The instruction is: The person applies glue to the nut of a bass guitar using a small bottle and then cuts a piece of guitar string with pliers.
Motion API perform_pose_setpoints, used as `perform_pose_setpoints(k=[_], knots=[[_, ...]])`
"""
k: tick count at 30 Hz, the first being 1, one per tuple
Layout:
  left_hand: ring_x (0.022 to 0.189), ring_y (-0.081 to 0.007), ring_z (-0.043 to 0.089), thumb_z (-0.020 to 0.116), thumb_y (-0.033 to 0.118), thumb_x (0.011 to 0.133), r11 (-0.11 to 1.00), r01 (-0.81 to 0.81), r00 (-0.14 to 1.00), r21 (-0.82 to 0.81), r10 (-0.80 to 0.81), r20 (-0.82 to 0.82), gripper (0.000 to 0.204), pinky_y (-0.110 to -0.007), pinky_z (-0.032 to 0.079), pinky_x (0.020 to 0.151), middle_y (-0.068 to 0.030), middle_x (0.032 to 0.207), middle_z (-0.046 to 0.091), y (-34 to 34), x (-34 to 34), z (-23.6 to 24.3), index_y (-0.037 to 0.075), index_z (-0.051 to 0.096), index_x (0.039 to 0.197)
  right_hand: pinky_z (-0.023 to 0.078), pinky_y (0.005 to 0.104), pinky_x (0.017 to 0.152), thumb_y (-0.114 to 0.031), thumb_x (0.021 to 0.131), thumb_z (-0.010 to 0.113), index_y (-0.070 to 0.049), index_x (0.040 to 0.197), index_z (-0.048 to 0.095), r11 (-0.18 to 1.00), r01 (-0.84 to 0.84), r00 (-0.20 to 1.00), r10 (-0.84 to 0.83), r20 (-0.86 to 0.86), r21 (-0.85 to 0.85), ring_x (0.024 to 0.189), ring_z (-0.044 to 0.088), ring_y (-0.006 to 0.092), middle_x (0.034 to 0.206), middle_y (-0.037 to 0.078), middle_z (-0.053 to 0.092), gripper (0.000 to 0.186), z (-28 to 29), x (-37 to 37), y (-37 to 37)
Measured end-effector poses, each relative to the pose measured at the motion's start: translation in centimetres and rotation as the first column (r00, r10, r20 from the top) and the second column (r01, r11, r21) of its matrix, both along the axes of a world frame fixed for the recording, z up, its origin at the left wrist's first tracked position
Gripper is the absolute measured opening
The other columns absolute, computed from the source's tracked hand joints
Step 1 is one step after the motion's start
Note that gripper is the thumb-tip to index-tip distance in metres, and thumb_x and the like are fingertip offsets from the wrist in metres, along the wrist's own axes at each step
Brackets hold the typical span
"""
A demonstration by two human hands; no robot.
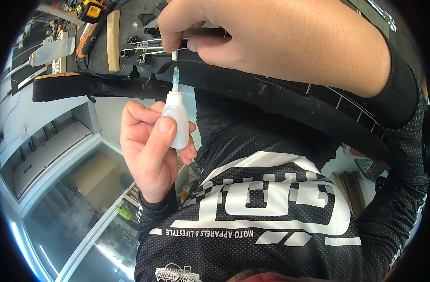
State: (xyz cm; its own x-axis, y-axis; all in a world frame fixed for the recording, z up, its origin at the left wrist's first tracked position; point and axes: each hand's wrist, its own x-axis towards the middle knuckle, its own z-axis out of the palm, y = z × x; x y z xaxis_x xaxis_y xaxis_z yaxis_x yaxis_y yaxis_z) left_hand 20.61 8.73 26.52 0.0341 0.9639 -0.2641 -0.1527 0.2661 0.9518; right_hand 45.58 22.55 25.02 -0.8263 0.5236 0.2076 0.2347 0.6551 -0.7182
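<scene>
My left hand [151,145] grips a small squeeze bottle [177,123] of translucent white plastic between thumb and fingers. The bottle is upright, and its pale blue needle tip [176,75] points up. Just above that tip, my right hand [201,40] pinches a small whitish piece [175,55] between thumb and forefinger; the fingers hide most of it. Whether tip and piece touch, I cannot tell. Under my right hand lies the dark headstock [144,47] of a stringed instrument, with tuning posts [125,53] and loose-looking strings. My right forearm covers part of its neck.
Left of the headstock lie a wooden strip [113,41], an orange and black power tool [87,40], a yellow and black device [90,10] and a clear plastic bottle [52,50]. A black bench edge [59,88] curves across in front of me. Frets [339,101] show at right.
</scene>
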Motion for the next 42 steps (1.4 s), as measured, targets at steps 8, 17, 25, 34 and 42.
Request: perform_pose_setpoints(k=[8, 17, 25, 34, 42], knots=[[0.057, -0.0207, 0.069, 0.067, 0.010, 0.110, 1.000, 0.026, 0.999, 0.008, -0.026, 0.021, 0.021, -0.026, 0.052, 0.046, -0.0264, 0.097, 0.073, 0.12, -0.25, -0.09, 0.004, 0.046, 0.111, 0.059, 0.0376, 0.077, -0.006, 0.101, 0.067, 0.006, 0.116, 0.073, 1.000, -0.002, 1.000, 0.002, -0.003, 0.001, 0.083, 0.070, 0.0315, 0.113, 0.017, 0.061, 0.020, -0.02, -0.07, -0.01], [0.052, -0.0177, 0.066, 0.067, 0.017, 0.110, 1.000, -0.016, 0.996, 0.014, 0.017, -0.092, 0.022, -0.023, 0.047, 0.040, -0.0237, 0.093, 0.074, 0.14, -0.07, -0.16, 0.007, 0.047, 0.111, 0.059, 0.0376, 0.077, -0.006, 0.101, 0.067, 0.006, 0.116, 0.073, 1.000, -0.001, 1.000, 0.001, -0.002, 0.004, 0.083, 0.070, 0.0314, 0.112, 0.017, 0.061, 0.020, -0.01, -0.17, 0.04], [0.056, -0.0181, 0.069, 0.067, 0.017, 0.110, 1.000, -0.006, 0.997, 0.010, 0.007, -0.079, 0.022, -0.023, 0.049, 0.040, -0.0229, 0.094, 0.074, 0.18, -0.16, -0.23, 0.007, 0.048, 0.111, 0.059, 0.0376, 0.078, -0.006, 0.101, 0.067, 0.006, 0.116, 0.073, 1.000, 0.003, 1.000, -0.003, -0.005, 0.007, 0.083, 0.069, 0.0313, 0.111, 0.017, 0.061, 0.020, 0.05, -0.17, 0.02], [0.054, -0.0189, 0.068, 0.068, 0.016, 0.109, 1.000, 0.011, 0.998, 0.021, -0.010, -0.061, 0.021, -0.024, 0.050, 0.042, -0.0241, 0.098, 0.075, 0.17, -0.51, -0.52, 0.008, 0.048, 0.112, 0.058, 0.0375, 0.078, -0.006, 0.101, 0.067, 0.006, 0.116, 0.073, 1.000, 0.003, 1.000, -0.003, -0.008, 0.012, 0.084, 0.069, 0.0312, 0.111, 0.017, 0.061, 0.020, 0.07, -0.18, 0.02], [0.058, -0.0197, 0.070, 0.067, 0.015, 0.109, 0.999, 0.035, 0.999, 0.022, -0.035, -0.029, 0.022, -0.025, 0.053, 0.044, -0.0241, 0.100, 0.074, 0.17, -0.86, -0.63, 0.008, 0.047, 0.114, 0.058, 0.0375, 0.078, -0.006, 0.101, 0.067, 0.006, 0.116, 0.073, 1.000, 0.011, 1.000, -0.011, -0.023, 0.011, 0.084, 0.069, 0.0311, 0.110, 0.017, 0.061, 0.020, 0.79, 0.20, 0.11]])
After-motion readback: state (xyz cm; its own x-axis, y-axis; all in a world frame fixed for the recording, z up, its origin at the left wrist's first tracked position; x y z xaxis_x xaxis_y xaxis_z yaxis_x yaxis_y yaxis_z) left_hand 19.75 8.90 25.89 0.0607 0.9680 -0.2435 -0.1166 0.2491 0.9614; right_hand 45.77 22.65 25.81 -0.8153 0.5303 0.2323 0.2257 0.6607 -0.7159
